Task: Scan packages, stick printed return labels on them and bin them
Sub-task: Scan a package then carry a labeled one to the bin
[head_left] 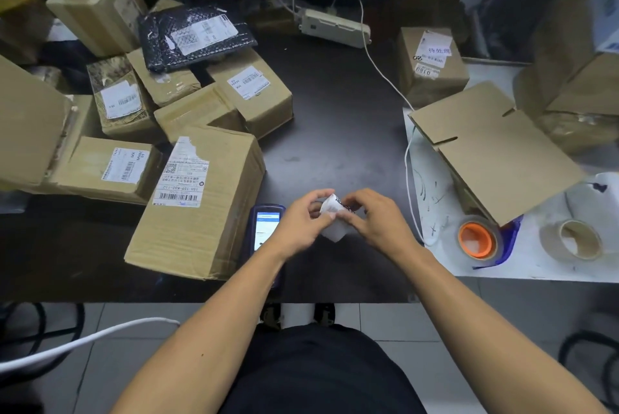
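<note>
Head camera, looking down at a dark worktop (335,119) from where a person stands at its near edge. Both bare forearms reach in over that edge. The left hand (303,221) and right hand (375,219) meet above the middle of the worktop, each pinching a small white printed label (333,216) between thumb and fingertips; the label is curled and partly hidden by the fingers. Just left of the left hand, a handheld scanner (264,229) lies flat with its screen lit. Beside it, a large cardboard box (207,209) with a barcode sticker on top sits near the front edge. Behind it, a heap of smaller cardboard parcels and a black bubble mailer (194,35) fills the left side and back left corner. A white power strip (335,27) lies at the back edge. On the right, an open cardboard flap (495,149) overhangs an orange-cored tape roll (477,241), with a paper tape roll (576,239) just beside it.
</note>
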